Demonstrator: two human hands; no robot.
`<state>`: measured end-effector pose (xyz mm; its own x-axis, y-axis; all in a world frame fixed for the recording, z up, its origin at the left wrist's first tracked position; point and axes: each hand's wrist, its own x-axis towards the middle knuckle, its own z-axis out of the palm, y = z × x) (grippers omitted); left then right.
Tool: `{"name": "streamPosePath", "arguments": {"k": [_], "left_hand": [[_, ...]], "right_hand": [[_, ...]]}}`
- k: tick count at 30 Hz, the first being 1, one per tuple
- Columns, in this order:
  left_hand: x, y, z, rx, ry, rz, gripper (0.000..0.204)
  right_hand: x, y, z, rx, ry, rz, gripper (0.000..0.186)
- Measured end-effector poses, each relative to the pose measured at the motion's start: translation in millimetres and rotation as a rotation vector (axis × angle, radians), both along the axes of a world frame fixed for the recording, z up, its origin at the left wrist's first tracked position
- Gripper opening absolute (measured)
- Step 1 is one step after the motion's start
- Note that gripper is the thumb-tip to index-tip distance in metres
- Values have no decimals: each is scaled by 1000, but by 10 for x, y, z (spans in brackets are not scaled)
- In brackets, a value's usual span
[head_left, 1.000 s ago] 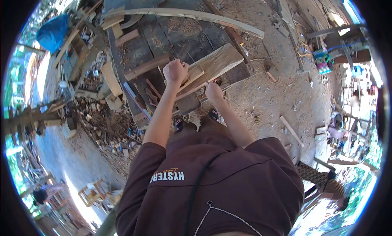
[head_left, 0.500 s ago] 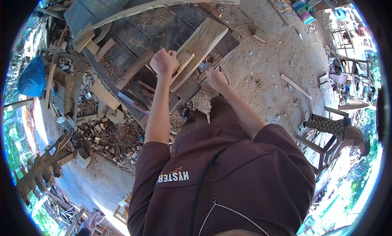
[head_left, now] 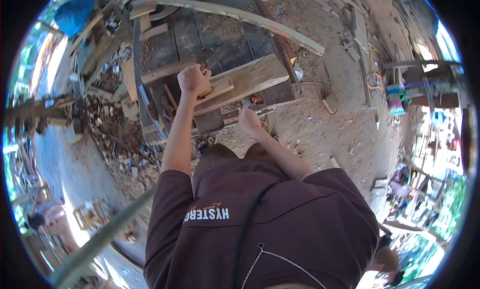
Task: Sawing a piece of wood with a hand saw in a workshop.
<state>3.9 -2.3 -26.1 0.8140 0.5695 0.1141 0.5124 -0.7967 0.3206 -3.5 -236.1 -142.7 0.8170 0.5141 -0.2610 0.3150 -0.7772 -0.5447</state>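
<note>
My left hand [head_left: 194,80] is closed round a small wooden block [head_left: 205,90] at the left end of a thick pale plank [head_left: 257,75]. A short, thin wooden strip [head_left: 218,89] lies along the plank, beside that block. The plank rests slantwise on a dark workbench [head_left: 220,41]. Nearer to me, my right hand [head_left: 249,120] is closed at the bench's near edge, just below the plank. What its fingers hold, if anything, is too small to make out. Small mixed items [head_left: 254,100] lie between this hand and the plank.
A long curved timber [head_left: 250,20] spans the bench's far side. A loose board [head_left: 169,70] and other offcuts lie left of my hand. Wood scraps [head_left: 112,131] cover the ground at left, and a cord [head_left: 326,96] lies at right. A pole [head_left: 102,239] crosses the lower left.
The view has turned, so the bench appears rotated clockwise and the pole now shows at lower left. Both hands stay closed near the plank.
</note>
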Motion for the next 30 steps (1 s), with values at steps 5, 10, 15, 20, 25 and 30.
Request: {"name": "streamPosePath", "arguments": {"k": [5, 10, 15, 20, 25, 30], "left_hand": [[-59, -147, -56, 73, -29, 98, 28], [36, -133, -42, 94, -9, 73, 29], [27, -151, -68, 68, -53, 12, 28], [-33, -174, -6, 71, -116, 0, 26], [-104, -149, -68, 52, -95, 21, 25], [-59, -116, -20, 87, -65, 13, 26]], "right_hand": [[202, -23, 196, 49, 30, 35, 30], [112, -51, 163, 9, -6, 3, 29], [-142, 77, 280, 47, 17, -181, 29], [-181, -37, 263, -32, 24, -153, 31], [-134, -89, 247, -100, 54, -103, 32], [104, 98, 131, -61, 8, -19, 29]]}}
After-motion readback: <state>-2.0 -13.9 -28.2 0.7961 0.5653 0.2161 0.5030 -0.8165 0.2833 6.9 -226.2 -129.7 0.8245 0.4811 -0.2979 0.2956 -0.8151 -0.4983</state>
